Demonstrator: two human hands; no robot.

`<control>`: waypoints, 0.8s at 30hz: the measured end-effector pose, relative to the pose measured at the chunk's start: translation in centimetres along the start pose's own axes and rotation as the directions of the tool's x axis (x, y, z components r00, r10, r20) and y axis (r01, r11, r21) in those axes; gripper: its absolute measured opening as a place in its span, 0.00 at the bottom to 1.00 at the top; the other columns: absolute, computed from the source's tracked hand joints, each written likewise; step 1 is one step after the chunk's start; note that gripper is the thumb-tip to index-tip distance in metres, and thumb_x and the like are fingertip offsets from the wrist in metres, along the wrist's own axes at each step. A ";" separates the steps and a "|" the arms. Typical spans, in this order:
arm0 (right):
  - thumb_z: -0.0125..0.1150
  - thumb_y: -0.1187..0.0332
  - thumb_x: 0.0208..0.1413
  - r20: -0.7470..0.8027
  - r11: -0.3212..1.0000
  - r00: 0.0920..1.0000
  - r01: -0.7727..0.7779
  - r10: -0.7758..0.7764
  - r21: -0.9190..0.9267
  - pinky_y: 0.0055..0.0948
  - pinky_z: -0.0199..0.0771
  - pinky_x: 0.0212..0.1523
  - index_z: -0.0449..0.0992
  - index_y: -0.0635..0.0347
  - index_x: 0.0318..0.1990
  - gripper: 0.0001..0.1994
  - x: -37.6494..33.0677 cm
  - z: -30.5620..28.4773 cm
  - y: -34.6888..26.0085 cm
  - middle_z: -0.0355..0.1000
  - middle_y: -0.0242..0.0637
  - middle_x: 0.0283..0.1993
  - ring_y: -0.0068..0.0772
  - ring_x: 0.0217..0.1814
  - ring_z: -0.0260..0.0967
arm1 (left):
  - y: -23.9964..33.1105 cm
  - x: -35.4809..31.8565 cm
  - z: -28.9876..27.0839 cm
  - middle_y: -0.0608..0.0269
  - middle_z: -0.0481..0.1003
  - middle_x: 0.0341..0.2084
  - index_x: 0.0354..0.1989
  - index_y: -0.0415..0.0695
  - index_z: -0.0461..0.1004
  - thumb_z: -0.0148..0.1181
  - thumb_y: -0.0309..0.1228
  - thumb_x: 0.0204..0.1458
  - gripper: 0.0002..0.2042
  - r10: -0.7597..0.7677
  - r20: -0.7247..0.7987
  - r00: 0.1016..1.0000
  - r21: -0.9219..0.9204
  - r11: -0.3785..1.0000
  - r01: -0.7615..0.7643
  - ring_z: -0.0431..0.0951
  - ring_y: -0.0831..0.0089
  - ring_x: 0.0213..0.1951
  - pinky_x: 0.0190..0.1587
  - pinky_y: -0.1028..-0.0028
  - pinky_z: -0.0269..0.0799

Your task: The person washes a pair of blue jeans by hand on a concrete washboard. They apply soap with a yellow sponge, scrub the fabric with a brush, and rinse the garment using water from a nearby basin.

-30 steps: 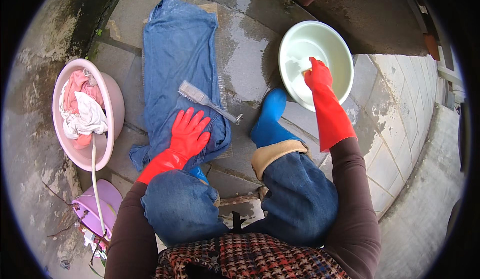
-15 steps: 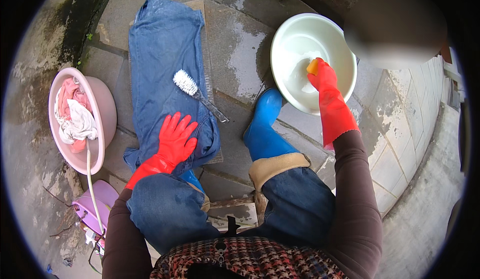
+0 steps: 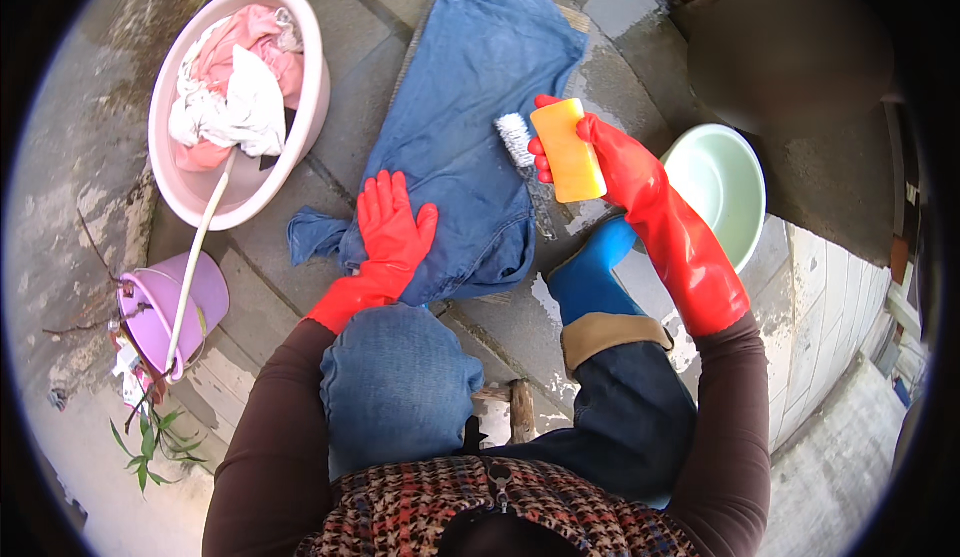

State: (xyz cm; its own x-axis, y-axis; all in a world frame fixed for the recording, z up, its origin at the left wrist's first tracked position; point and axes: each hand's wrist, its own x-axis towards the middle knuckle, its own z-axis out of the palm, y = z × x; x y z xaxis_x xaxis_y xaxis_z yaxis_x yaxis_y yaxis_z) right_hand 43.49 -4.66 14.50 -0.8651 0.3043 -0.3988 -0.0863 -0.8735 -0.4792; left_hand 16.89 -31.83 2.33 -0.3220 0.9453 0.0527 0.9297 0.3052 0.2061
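Wet blue jeans [image 3: 450, 127] lie folded lengthwise on a mat on the stone paving ahead of me. My left hand [image 3: 392, 232], in a red rubber glove, rests flat on their near end with its fingers stretched out. Raised near the right edge of the jeans, my gloved right hand [image 3: 600, 157] grips a yellow-orange bar of soap [image 3: 570, 152] between thumb and fingers. Behind it, a white-bristled scrubbing brush [image 3: 516, 139] lies at the edge of the jeans, its clear handle partly hidden. A pale green basin [image 3: 715, 179] stands to the right, partly covered by my right forearm.
At the left stands a pink tub [image 3: 318, 107] with pink and white cloths and a hose [image 3: 200, 242]. Nearer is a purple bucket [image 3: 205, 297], with a leafy plant [image 3: 150, 452] beside it. My blue boot [image 3: 600, 272] is planted between jeans and basin. A dark blurred shape fills the upper right.
My right hand has lifted the soap out of the basin and brought it left, near the jeans. The left hand stays flat on the jeans. The whole view has turned and shifted.
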 end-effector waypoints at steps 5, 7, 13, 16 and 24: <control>0.62 0.59 0.64 -0.044 0.280 0.943 0.054 -0.331 -0.959 0.46 0.74 0.59 0.64 0.44 0.76 0.32 9.5 7.1 8.4 0.73 0.49 0.60 0.50 0.59 0.72 | -0.3 0.8 -0.5 0.35 0.61 0.72 0.73 0.33 0.61 0.61 0.51 0.59 0.41 -0.012 0.026 1.000 -0.122 0.992 0.016 0.56 0.35 0.74 0.76 0.41 0.45; 0.64 0.61 0.60 0.200 -0.384 0.865 0.008 -0.461 -0.923 0.47 0.74 0.57 0.70 0.37 0.73 0.31 12.5 7.6 12.3 0.74 0.51 0.61 0.52 0.60 0.72 | -0.3 1.0 -0.8 0.35 0.61 0.72 0.73 0.33 0.61 0.62 0.51 0.59 0.41 -0.016 0.044 0.999 -0.147 0.989 0.022 0.56 0.35 0.74 0.76 0.40 0.45; 0.67 0.57 0.56 0.316 -0.614 0.762 -0.134 -0.566 -0.778 0.50 0.71 0.60 0.73 0.34 0.71 0.31 21.9 -1.9 11.8 0.71 0.51 0.67 0.55 0.62 0.71 | -0.5 0.9 -0.7 0.36 0.60 0.73 0.73 0.34 0.60 0.62 0.51 0.59 0.41 -0.011 0.016 1.000 -0.173 0.985 0.013 0.57 0.36 0.74 0.76 0.40 0.46; 0.69 0.55 0.56 0.175 -0.526 0.751 -0.256 -0.636 -0.811 0.49 0.70 0.65 0.72 0.40 0.72 0.33 24.9 -5.3 6.8 0.69 0.53 0.70 0.58 0.66 0.70 | -0.5 1.1 -0.8 0.36 0.60 0.73 0.73 0.34 0.61 0.62 0.51 0.59 0.41 -0.011 0.016 1.000 -0.191 0.982 0.014 0.57 0.36 0.74 0.76 0.40 0.46; 0.69 0.53 0.57 -0.403 0.266 0.638 -0.305 -0.656 -0.915 0.45 0.64 0.74 0.69 0.64 0.71 0.38 21.6 -4.9 1.3 0.69 0.54 0.71 0.55 0.75 0.65 | -0.3 1.3 -1.4 0.37 0.61 0.73 0.72 0.33 0.62 0.61 0.51 0.59 0.40 -0.049 0.063 0.997 -0.229 0.972 0.062 0.57 0.37 0.74 0.76 0.40 0.46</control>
State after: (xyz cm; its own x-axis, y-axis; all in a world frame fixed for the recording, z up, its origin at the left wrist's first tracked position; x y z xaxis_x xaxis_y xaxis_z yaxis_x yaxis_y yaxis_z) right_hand 27.09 2.67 1.43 -0.2962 0.9203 -0.2556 0.6929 0.0229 -0.7207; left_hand 15.95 -30.89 3.73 -0.3549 0.9347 -0.0186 0.8425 0.3284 0.4270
